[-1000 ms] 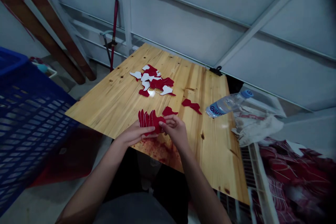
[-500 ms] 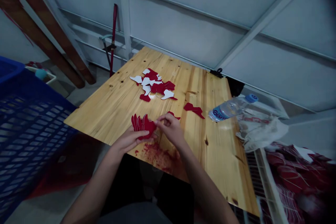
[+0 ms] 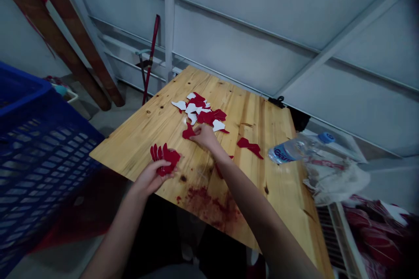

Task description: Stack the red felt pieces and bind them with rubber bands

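Head view, looking down over a wooden table (image 3: 131,150): the left hand (image 3: 152,178) is closed around a fanned stack of red pieces (image 3: 167,158), thumb pressed across the face and fingers behind, held above the near left edge of the tabletop. The right hand (image 3: 203,134) reaches farther forward and pinches a single red piece (image 3: 187,131) at its right end, between thumb and fingers; whether that piece touches the wood I cannot tell. Just beyond it lies a loose pile (image 3: 206,117) of similar cutouts, some red side up, some white. Part of another red cutout (image 3: 219,171) shows beside the right forearm, which partly covers it. To the right, apart from the pile, lie red shapes (image 3: 250,147), near a clear bottle (image 3: 296,147) tipped on its side with its blue cap pointing away. A red stain (image 3: 199,200) marks the near edge, and a blue basket (image 3: 49,148) stands left of the table.
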